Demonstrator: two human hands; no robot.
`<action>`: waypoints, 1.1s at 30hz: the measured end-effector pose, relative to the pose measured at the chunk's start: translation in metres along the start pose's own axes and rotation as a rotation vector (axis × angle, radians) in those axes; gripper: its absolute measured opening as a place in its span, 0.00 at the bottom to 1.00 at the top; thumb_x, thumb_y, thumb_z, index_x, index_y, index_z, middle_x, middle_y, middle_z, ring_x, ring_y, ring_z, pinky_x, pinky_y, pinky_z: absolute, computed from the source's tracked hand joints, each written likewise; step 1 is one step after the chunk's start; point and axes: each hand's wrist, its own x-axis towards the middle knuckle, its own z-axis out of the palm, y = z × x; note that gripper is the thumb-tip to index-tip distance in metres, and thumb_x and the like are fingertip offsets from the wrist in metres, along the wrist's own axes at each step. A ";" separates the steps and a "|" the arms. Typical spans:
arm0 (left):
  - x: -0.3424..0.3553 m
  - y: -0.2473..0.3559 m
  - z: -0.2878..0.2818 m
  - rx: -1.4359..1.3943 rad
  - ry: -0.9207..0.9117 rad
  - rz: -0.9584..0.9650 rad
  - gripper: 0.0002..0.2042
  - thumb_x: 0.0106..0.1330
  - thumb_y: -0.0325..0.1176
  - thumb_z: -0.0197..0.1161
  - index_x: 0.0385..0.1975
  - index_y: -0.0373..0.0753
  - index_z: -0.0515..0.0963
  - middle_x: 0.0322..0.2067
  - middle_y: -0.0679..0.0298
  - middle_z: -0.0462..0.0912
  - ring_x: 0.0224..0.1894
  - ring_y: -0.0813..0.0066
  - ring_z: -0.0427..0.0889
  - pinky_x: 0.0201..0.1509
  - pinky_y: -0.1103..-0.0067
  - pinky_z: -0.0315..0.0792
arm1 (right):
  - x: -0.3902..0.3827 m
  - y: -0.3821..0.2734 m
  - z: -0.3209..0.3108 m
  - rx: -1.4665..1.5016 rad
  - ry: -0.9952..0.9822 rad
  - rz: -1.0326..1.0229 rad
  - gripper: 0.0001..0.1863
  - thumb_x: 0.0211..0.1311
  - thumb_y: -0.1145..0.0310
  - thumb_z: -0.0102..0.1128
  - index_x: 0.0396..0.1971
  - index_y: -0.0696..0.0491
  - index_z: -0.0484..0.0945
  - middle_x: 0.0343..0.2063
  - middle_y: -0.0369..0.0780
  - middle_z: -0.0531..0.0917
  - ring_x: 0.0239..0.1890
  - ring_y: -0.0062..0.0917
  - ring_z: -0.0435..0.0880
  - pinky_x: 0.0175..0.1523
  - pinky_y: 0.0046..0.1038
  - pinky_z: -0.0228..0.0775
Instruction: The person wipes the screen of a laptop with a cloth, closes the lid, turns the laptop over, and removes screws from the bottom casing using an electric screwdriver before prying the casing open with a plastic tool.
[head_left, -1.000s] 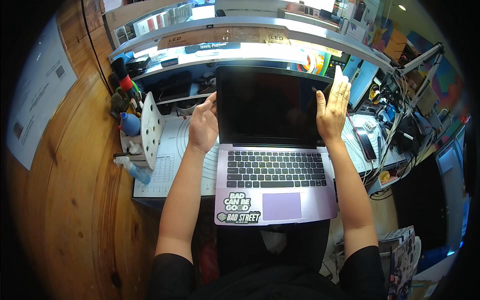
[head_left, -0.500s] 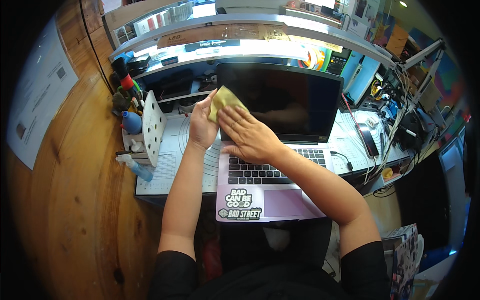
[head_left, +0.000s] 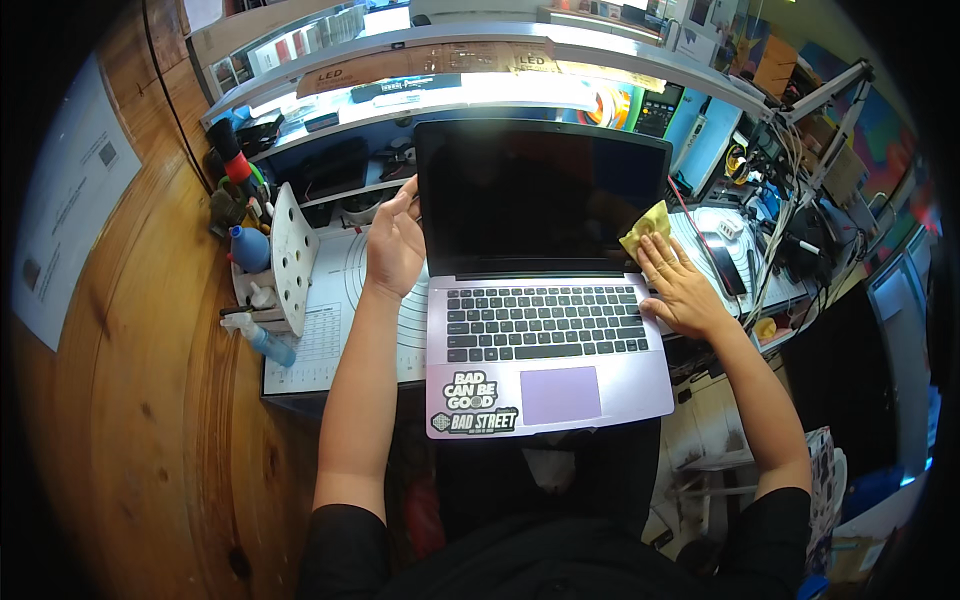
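Note:
An open laptop [head_left: 640,385] with a dark screen, black keys and stickers on its palm rest stands before me, its front edge jutting past the table. At the screen's left edge is my left hand [head_left: 396,250], palm showing, steadying the lid with some fingers hidden behind it. My right hand [head_left: 683,285] presses a crumpled yellow cloth [head_left: 648,225] against the screen's lower right side, fingers laid along it.
A white perforated holder [head_left: 292,255] with tools, a blue air blower [head_left: 250,248] and a spray bottle [head_left: 262,340] stand at left. On the right lie a dark phone-like slab [head_left: 728,268] and tangled cables [head_left: 790,200]. A lit shelf [head_left: 450,97] spans the back.
My right hand has carried the cloth from the screen's upper left to its lower right side, uncovering the keyboard. My left hand stays by the left edge, now without the cloth.

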 end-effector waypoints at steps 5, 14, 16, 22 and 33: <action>0.000 -0.001 0.002 0.006 0.012 -0.021 0.29 0.72 0.45 0.46 0.69 0.34 0.66 0.61 0.59 0.75 0.65 0.70 0.70 0.73 0.73 0.60 | 0.062 -0.047 -0.015 0.133 0.167 0.022 0.47 0.71 0.37 0.43 0.76 0.59 0.49 0.77 0.49 0.50 0.80 0.41 0.41 0.82 0.41 0.30; 0.001 0.001 -0.002 -0.114 -0.058 -0.044 0.27 0.71 0.42 0.48 0.66 0.31 0.66 0.60 0.56 0.76 0.64 0.68 0.73 0.71 0.71 0.62 | 0.199 -0.140 -0.052 0.268 0.660 -0.168 0.45 0.70 0.35 0.42 0.69 0.62 0.65 0.72 0.46 0.64 0.77 0.35 0.55 0.81 0.42 0.38; 0.003 0.000 -0.003 -0.104 -0.062 -0.041 0.27 0.71 0.42 0.48 0.66 0.32 0.67 0.60 0.56 0.76 0.64 0.69 0.73 0.71 0.71 0.62 | 0.197 -0.124 -0.055 0.170 0.696 -0.075 0.45 0.69 0.35 0.44 0.69 0.62 0.65 0.72 0.48 0.64 0.77 0.36 0.55 0.80 0.42 0.39; 0.000 0.002 0.007 0.002 -0.012 0.001 0.29 0.70 0.46 0.50 0.66 0.34 0.68 0.59 0.59 0.77 0.63 0.71 0.72 0.72 0.74 0.62 | 0.126 -0.030 -0.020 0.128 0.743 0.387 0.44 0.72 0.43 0.51 0.72 0.64 0.56 0.72 0.57 0.59 0.76 0.49 0.53 0.79 0.44 0.43; -0.001 0.000 -0.001 -0.021 -0.032 -0.008 0.30 0.71 0.45 0.51 0.68 0.33 0.66 0.62 0.59 0.75 0.66 0.70 0.70 0.74 0.74 0.59 | 0.023 -0.082 0.002 0.535 0.041 0.435 0.47 0.76 0.40 0.40 0.72 0.70 0.47 0.73 0.65 0.48 0.78 0.54 0.44 0.80 0.42 0.38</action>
